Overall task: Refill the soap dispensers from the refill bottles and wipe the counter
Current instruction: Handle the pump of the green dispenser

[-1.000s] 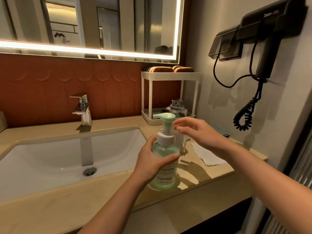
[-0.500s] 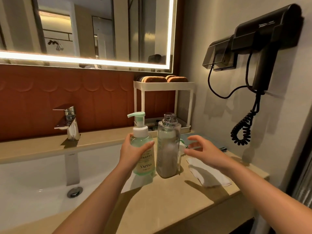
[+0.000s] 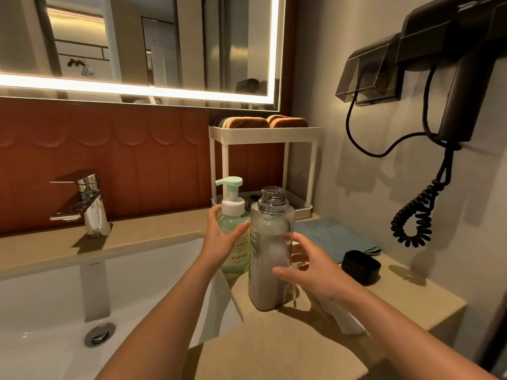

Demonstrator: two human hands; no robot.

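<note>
A green pump dispenser point(image 3: 236, 234) marked YAPING stands on the beige counter point(image 3: 277, 349) by the sink's right rim. My left hand point(image 3: 219, 239) grips its body from the left. Right beside it stands a tall clear refill bottle point(image 3: 270, 250) with no cap and pale liquid inside. My right hand point(image 3: 310, 267) spreads its fingers around the bottle's right side, with thumb near its front; whether the fingers touch the bottle is unclear. A white cloth point(image 3: 348, 322) lies under my right wrist, mostly hidden.
The white sink point(image 3: 55, 311) and chrome tap point(image 3: 85, 204) lie to the left. A white two-tier rack point(image 3: 263, 133) stands behind the bottles. A blue towel point(image 3: 334, 237) and black cap point(image 3: 360, 266) sit to the right. A hair dryer point(image 3: 461, 72) hangs on the wall.
My left hand carried the dispenser back from the counter's front edge and set it beside the refill bottle. My right hand left the pump head and came up to the bottle's side.
</note>
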